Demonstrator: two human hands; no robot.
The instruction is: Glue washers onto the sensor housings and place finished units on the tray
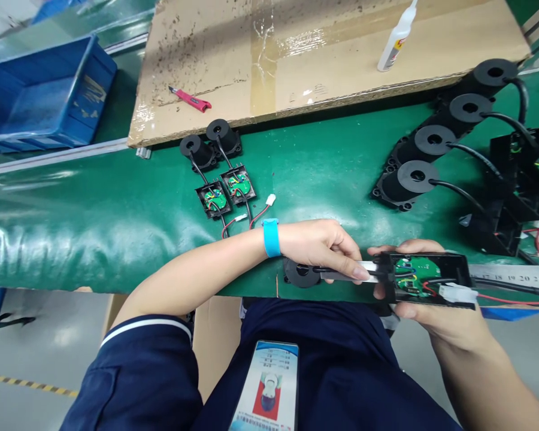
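My right hand (424, 287) holds a black open box with a green circuit board (417, 274) inside, its fingers round both long sides. A white connector (458, 293) with red wires lies over the box's right part. My left hand (330, 248), with a blue band at the wrist, pinches the black cable at the box's left end, beside the end of a steel ruler (512, 278). That cable runs left to a round black part (302, 272) at the table edge, partly hidden by my left wrist. The ruler passes beneath the box.
Two smaller-looking board boxes (213, 200) with black round parts lie beyond my left forearm. Several black cylinders (415, 179) with cabled boxes stand at the right. A cardboard sheet (224, 66) bears a red cutter (192, 100) and white bottle (397, 39). A blue bin (83, 99) stands far left.
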